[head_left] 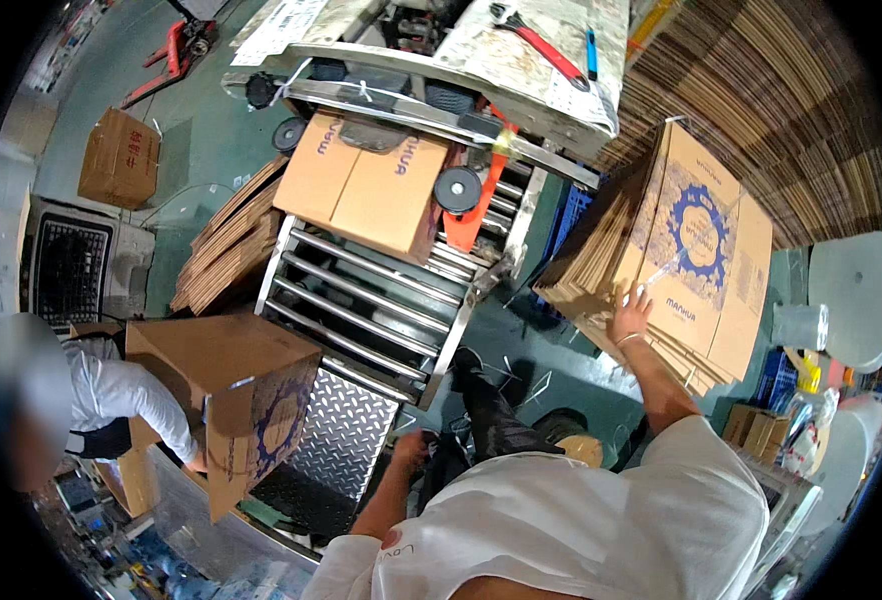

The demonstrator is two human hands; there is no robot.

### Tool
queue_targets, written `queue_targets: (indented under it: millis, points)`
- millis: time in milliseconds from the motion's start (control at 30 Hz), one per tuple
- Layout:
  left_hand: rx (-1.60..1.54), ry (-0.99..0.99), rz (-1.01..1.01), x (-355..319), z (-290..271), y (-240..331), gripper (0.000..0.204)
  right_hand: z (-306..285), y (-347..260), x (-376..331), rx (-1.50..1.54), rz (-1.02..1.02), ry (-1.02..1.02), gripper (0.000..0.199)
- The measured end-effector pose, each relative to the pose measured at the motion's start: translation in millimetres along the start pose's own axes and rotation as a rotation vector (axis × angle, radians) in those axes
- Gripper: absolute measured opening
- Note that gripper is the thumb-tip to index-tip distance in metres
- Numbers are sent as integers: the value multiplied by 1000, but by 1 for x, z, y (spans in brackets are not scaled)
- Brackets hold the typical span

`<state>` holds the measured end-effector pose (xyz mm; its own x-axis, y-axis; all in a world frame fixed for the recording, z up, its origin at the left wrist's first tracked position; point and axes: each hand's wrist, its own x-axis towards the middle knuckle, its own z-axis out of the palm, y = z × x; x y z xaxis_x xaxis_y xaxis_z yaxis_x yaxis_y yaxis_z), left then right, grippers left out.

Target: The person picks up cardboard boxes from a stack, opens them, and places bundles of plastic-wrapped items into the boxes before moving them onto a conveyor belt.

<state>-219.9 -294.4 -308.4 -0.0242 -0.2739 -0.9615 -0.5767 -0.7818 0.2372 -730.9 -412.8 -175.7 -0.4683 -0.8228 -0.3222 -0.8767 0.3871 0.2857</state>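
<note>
My right hand rests on the near left edge of a stack of flattened cardboard boxes. Its fingers are spread over the top sheet, which bears blue print and a round gear-shaped emblem. My left hand hangs low in front of my body, beside the diamond-plate metal step. Its fingers are small and dark against my trousers, so their pose is unclear. Ahead, a closed carton sits on the roller conveyor, partly beneath the machine.
At the left, a co-worker's hand reaches to an open carton. The machine carries a red-handled wrench. More flattened cardboard leans by the conveyor; tall piles fill the far right. A red pallet jack stands far left.
</note>
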Motion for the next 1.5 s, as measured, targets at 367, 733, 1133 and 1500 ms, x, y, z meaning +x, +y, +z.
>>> queue_targets:
  millis: [367, 733, 1133, 1500]
  points:
    - [-192, 237, 241, -37, -69, 89, 30, 60, 54, 42, -10, 72, 83, 50]
    - [-280, -115, 547, -76, -24, 169, 20, -27, 112, -21, 162, -215, 486, 47]
    - [54, 7, 1854, -342, 29, 304, 22, -345, 5, -299, 386, -931, 949, 35]
    - [-922, 523, 1649, -402, -180, -33, 42, -297, 17, -174, 1967, -391, 478, 61]
